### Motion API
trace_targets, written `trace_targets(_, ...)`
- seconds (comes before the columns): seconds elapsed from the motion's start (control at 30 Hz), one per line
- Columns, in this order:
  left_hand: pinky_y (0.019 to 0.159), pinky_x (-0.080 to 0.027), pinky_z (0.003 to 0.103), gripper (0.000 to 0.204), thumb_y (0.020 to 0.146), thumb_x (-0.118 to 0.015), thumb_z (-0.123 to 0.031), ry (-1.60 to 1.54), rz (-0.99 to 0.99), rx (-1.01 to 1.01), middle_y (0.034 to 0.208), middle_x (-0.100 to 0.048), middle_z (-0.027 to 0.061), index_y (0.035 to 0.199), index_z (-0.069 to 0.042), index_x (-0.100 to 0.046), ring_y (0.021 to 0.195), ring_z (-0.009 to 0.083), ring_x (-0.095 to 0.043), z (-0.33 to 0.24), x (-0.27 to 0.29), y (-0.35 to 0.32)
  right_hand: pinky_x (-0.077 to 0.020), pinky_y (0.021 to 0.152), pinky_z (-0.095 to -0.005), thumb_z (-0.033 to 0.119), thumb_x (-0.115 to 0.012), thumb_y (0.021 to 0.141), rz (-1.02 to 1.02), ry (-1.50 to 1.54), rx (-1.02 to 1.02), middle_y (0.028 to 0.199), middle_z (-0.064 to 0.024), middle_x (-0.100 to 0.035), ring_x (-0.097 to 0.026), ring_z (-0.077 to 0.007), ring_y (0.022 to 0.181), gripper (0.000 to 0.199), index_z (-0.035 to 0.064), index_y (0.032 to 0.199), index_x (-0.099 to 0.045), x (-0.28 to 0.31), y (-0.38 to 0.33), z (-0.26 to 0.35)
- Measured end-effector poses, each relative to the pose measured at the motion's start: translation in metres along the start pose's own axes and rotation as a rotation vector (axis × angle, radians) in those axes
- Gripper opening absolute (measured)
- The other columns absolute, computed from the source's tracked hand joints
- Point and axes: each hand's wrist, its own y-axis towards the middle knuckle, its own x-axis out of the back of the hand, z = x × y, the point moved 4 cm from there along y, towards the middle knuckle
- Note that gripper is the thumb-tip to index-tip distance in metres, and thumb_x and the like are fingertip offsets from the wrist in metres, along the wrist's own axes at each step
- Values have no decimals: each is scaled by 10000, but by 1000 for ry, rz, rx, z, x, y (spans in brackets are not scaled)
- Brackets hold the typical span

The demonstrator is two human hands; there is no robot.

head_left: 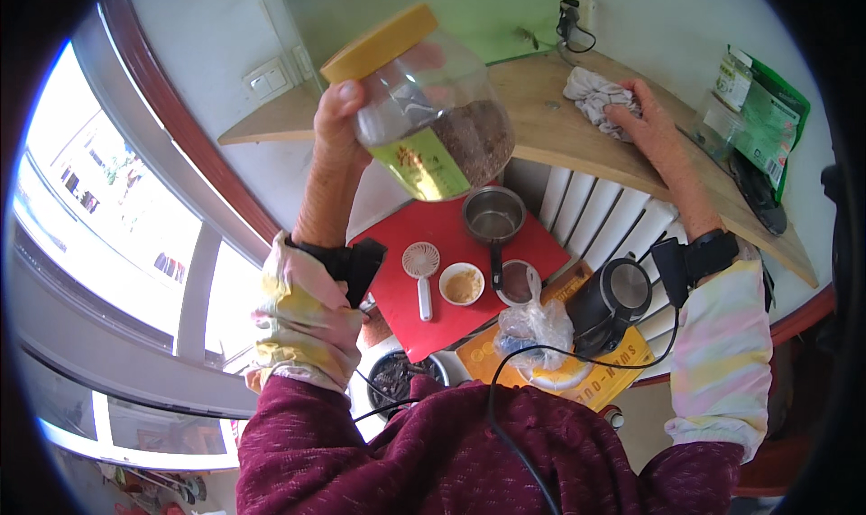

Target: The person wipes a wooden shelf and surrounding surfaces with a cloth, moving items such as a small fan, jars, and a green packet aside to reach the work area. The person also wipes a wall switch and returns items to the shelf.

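Observation:
My left hand (pixel 340 123) is closed round a large clear plastic jar (pixel 483 141) with a yellow lid (pixel 379 42), lifted and tilted above the shelf's front edge. Dark brown, grainy contents lie in its lower right part, and a green and gold label shows on its side. My right hand (pixel 648 125) grips a crumpled whitish cloth (pixel 600 100), pressed on the wooden corner shelf (pixel 541 91).
Below, a red surface (pixel 397 308) bears a small pot (pixel 494 216), a handheld fan (pixel 421 261) and a bowl (pixel 462 285). A black kettle (pixel 613 303) and a plastic bag (pixel 537 326) stand near a yellow box (pixel 622 371). A green pouch (pixel 774 123) is at right.

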Motion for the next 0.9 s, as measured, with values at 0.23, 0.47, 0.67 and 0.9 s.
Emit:
trace_targets(0.23,942,-439,418,969,545,-802,-330,54,-186,66,1230,-510,228,1302,85,-362,1102,339,-538,-20,-8,-104,-432,868,-336,395,-656,694,120,-150,-128,1054,-193,-619,-588,-271,957,626,-17,1154,-556,0,14,-12)
trace_targets(0.47,894,-445,345,884,469,-821,-311,706,-381,262,1102,-578,126,1202,35,-467,1024,214,-567,14,-32,-164,-476,776,-344,329,-656,717,-424,252,-234,949,-134,-638,-614,-252,882,475,-48,1001,-606,29,7,-20)
trace_targets(0.67,874,-453,390,814,501,-800,-370,1024,-264,314,1099,-559,148,1173,-24,-497,1024,311,-563,55,-50,-169,-475,861,-309,175,-618,815,-459,824,50,1047,-93,-570,-547,-199,1028,334,1,1094,-564,41,-89,16)
trace_targets(0.9,899,-439,412,866,485,-798,-386,963,-55,464,1109,-551,162,1202,-24,-475,1070,325,-533,103,-68,-167,-484,851,-276,76,-658,774,-68,1073,-421,1003,-76,-615,-591,-172,920,382,58,1141,-556,-51,-199,40)
